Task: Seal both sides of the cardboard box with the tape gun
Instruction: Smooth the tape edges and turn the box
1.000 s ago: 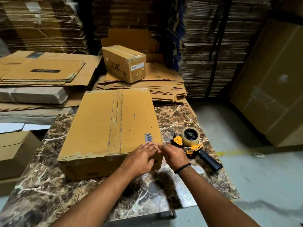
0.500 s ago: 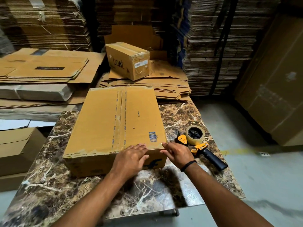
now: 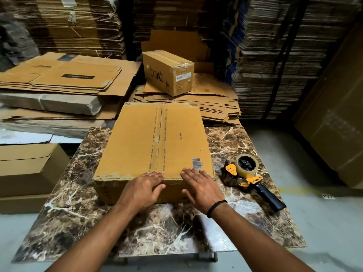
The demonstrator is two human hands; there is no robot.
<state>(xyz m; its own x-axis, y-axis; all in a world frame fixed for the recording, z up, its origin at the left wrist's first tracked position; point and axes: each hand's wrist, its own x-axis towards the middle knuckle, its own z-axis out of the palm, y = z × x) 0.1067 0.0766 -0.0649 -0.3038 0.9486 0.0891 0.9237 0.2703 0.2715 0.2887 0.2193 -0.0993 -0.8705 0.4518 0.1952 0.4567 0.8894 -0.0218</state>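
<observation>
Box (image 3: 153, 138): lies flat on table (image 3: 176, 232), left of centre, long axis running away from the viewer.

Surface: table top is a glossy slab, dark brown marble pattern with white veins. A bit of metal frame shows under its near edge.

Room: floor (image 3: 324, 222) is grey concrete, with a faint yellow line and a small tag reading "P27" at right. Tall stacks (image 3: 275, 65) of flattened cardboard fill the back. Lower piles of flats (image 3: 64, 79) sit at left, with a wrapped bundle beneath them. A small box (image 3: 167, 73) printed "boAt" stands on a pile of flats behind the table. An open carton (image 3: 29, 165) stands at lower left and a large brown carton (image 3: 334, 114) at right.

Box, appearance: tan cardboard, top flaps closed and meeting at a centre seam that runs lengthwise. Blue dashed lines with blue print run along each side of the seam. Right flap has "LABEL" inside four corner marks, and a blue barcode by the near right corner. Near top edge looks ragged and paler. Whether clear tape covers the seam: cannot tell.

Hands: left hand (image 3: 143, 189) flat, fingers straight, fingertips on the near top edge at the seam. Right hand (image 3: 200, 185) flat, fingers spread, fingertips just short of the barcode; black band (image 3: 216, 208) on that wrist. Neither hand grips anything.

Tape gun (image 3: 245, 173): lies on the table right of the box, apart from it and from both hands. Yellow body, roll of tape mounted, black handle pointing to the near right
</observation>
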